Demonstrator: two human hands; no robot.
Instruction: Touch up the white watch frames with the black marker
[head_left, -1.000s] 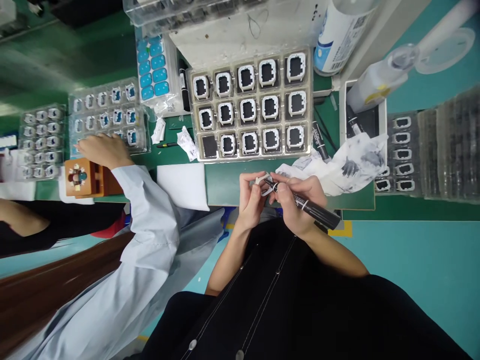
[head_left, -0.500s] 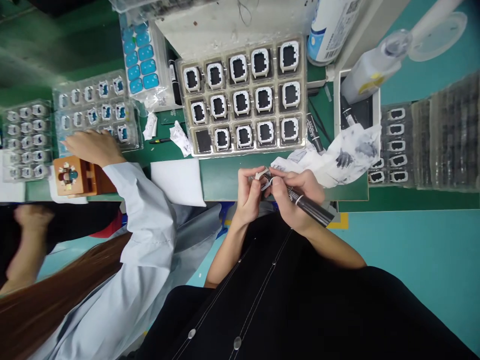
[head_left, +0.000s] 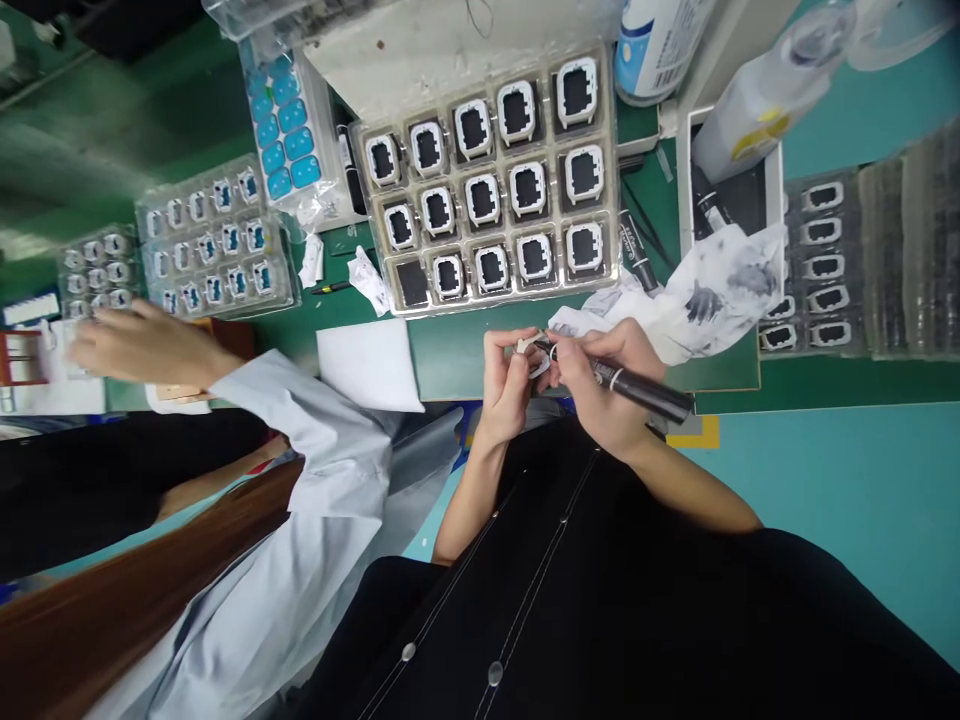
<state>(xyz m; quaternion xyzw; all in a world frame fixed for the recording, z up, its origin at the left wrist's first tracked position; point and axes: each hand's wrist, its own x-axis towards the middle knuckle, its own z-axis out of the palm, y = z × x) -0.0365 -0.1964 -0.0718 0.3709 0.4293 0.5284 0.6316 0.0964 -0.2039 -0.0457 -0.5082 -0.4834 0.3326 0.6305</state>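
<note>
Between the fingertips of my left hand [head_left: 505, 388] is a small white frame [head_left: 537, 362], shaped like a watch case and partly hidden by the fingers. My right hand [head_left: 611, 385] grips a black marker pen [head_left: 651, 392], its tip at the frame. Both hands are close together over the front edge of the green bench [head_left: 450, 365]. Just beyond them lies a clear plastic tray [head_left: 390, 303] of similar white frames in rows, with one bare pocket [head_left: 412, 284] at its near left corner.
A stained white cloth [head_left: 697, 295] lies right of my hands, beside a box holding a bottle [head_left: 772, 100]. Left of them is a white pad [head_left: 370, 365]. A co-worker's hand [head_left: 154, 345] reaches over the bench farther left, near more trays [head_left: 289, 290].
My hands keep hold of the frame and marker, the frame now turned more open to view. The co-worker's hand has moved left, off the tray. The whole view has shifted slightly.
</note>
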